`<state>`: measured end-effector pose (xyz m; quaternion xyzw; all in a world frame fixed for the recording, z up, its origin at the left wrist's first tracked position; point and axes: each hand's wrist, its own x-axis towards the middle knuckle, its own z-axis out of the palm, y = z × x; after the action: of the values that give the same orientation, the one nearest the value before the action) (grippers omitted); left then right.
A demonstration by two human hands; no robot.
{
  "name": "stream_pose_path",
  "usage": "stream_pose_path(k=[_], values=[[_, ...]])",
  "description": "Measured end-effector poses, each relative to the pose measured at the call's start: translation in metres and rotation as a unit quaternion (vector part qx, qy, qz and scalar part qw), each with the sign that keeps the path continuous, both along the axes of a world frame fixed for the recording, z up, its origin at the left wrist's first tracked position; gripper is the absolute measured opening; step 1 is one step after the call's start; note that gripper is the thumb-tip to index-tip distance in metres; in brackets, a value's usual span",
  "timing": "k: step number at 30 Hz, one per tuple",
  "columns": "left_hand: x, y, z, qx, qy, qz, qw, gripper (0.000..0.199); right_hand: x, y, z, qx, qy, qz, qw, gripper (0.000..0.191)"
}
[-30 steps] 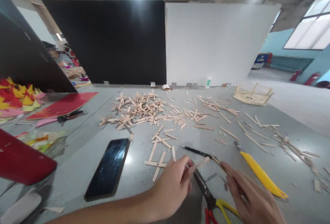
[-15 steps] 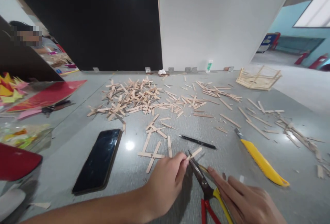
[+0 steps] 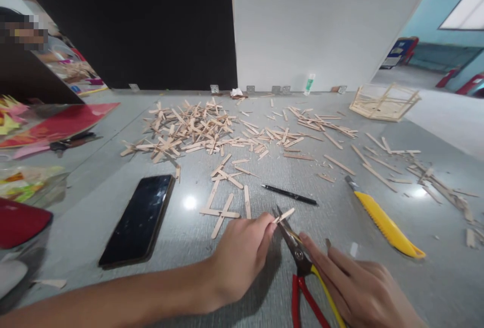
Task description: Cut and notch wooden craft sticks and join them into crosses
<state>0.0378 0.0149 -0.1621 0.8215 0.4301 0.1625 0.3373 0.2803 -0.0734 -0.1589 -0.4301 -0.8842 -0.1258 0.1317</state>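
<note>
My left hand (image 3: 242, 257) is closed, pinching a short wooden craft stick (image 3: 286, 215) between thumb and forefinger. The stick lies across the blades of scissors (image 3: 298, 255) with red and yellow handles. My right hand (image 3: 359, 287) is beside the scissors, its fingers pressed together and the forefinger along a thin brass-coloured strip at the blades. A dark tip pokes out by its fingers; what it grips is mostly hidden. Crossed craft sticks (image 3: 223, 213) lie just left of my left hand. A black pen (image 3: 289, 194) lies beyond the scissors.
A yellow-handled saw-edged cutter (image 3: 385, 224) lies at right, a phone (image 3: 138, 222) at left. Behind is a heap of craft sticks (image 3: 196, 126), with a stick frame (image 3: 383, 104) at the back right. Upright boards (image 3: 325, 20) close off the back; another person is far left.
The view has tipped slightly downward, so the table's things sit higher in the picture. Both hands, the stick and the scissors keep nearly the same places relative to each other.
</note>
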Motion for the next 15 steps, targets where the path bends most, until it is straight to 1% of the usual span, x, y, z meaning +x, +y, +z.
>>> stream_pose_path(k=[2,4,8,11,15], values=[[0.000,0.001,0.000,0.005,0.004,0.004,1.000,0.038,-0.003,0.000,0.001,-0.013,0.004,0.010,1.000,0.060],[0.001,0.001,0.000,0.010,0.007,0.005,1.000,0.037,-0.005,0.000,0.002,-0.046,0.024,0.010,0.999,0.055],[0.002,-0.003,0.001,0.018,0.010,-0.008,1.000,0.038,-0.008,-0.002,0.003,-0.099,0.065,-0.026,0.993,0.053],[0.003,-0.010,0.001,0.021,0.011,-0.024,0.999,0.038,-0.009,-0.006,0.002,-0.092,0.058,-0.032,0.994,0.051],[0.003,-0.015,0.000,0.026,0.021,-0.036,0.999,0.038,-0.011,-0.009,0.003,-0.069,0.006,-0.006,0.998,0.066]])
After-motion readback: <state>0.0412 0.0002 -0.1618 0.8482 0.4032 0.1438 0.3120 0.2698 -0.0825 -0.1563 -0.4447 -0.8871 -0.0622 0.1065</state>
